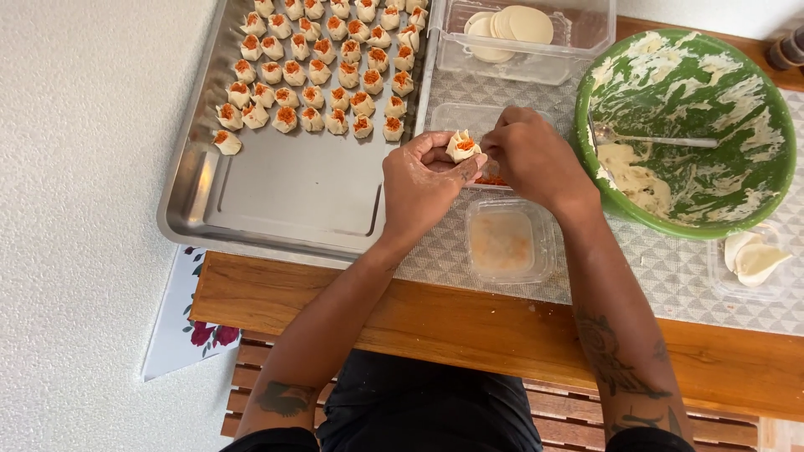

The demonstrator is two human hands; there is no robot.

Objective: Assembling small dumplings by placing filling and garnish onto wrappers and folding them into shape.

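My left hand (423, 180) holds a small open-topped dumpling (461, 146) with orange bits on its top. The fingertips of my right hand (529, 155) pinch at the dumpling's right side and top. Both hands hover over a clear plastic tub (469, 117) on the grey patterned mat. To the left, a steel tray (285, 197) carries several finished dumplings (322, 71) in rows across its far half; its near half is bare metal.
A green bowl (762, 192) with smeared filling and a spoon (649, 139) sits at the right. A clear box of round wrappers (511, 29) is at the back. A small tub (507, 243) stands near my wrists. Another tub with wrappers (754, 261) is far right.
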